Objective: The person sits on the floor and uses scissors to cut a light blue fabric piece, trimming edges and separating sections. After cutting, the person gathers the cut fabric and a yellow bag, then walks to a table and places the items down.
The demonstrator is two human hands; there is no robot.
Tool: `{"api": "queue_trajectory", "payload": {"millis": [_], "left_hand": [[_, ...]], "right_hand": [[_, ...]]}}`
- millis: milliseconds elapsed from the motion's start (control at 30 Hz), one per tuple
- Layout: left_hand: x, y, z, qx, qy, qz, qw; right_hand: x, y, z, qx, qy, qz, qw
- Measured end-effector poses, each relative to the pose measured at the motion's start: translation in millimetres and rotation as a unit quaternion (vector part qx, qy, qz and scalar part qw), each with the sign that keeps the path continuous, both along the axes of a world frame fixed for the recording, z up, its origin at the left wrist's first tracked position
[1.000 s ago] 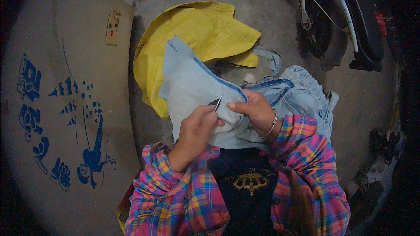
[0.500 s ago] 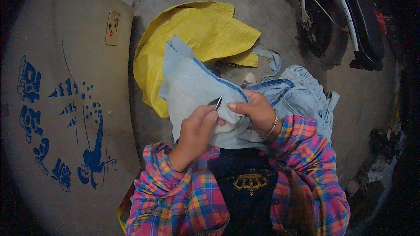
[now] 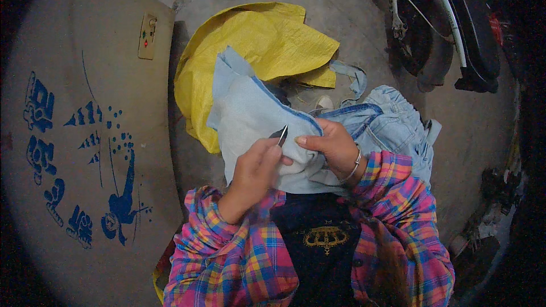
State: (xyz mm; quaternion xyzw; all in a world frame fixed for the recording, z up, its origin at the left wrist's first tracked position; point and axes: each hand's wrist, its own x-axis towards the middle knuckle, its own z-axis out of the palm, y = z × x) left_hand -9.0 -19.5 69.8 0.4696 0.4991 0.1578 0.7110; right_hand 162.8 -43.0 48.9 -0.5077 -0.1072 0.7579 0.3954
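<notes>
Left hand [image 3: 256, 167] pinching small metal snips [image 3: 281, 135], right hand [image 3: 333, 146] gripping pale denim garment [image 3: 256, 122] held over lap, yellow woven sack [image 3: 261, 42] behind (crumpled), tan wall [image 3: 74, 193] with blue painted markings, cream socket plate [image 3: 148, 36].

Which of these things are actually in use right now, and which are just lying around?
In use:
left hand, pinching a small metal tool
right hand, gripping the pale denim piece

Lying about:
yellow sack
denim garment on the floor
wall socket
dark wheeled machine
</notes>
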Motion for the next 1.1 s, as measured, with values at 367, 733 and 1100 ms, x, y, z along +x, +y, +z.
{"api": "queue_trajectory", "payload": {"millis": [367, 733, 1100], "left_hand": [[-3, 0, 4, 0.004, 0.025, -0.011, 1.0], [-3, -1, 6, 0.002, 0.013, -0.014, 1.0], [7, 3, 4, 0.02, 0.032, -0.015, 0.999]], "right_hand": [[0, -1, -2, 0.017, -0.025, 0.02, 0.999], [-2, -2, -3, 0.046, -0.036, 0.008, 0.998], [-1, -3, -2, 0.022, -0.027, 0.005, 0.999]]}}
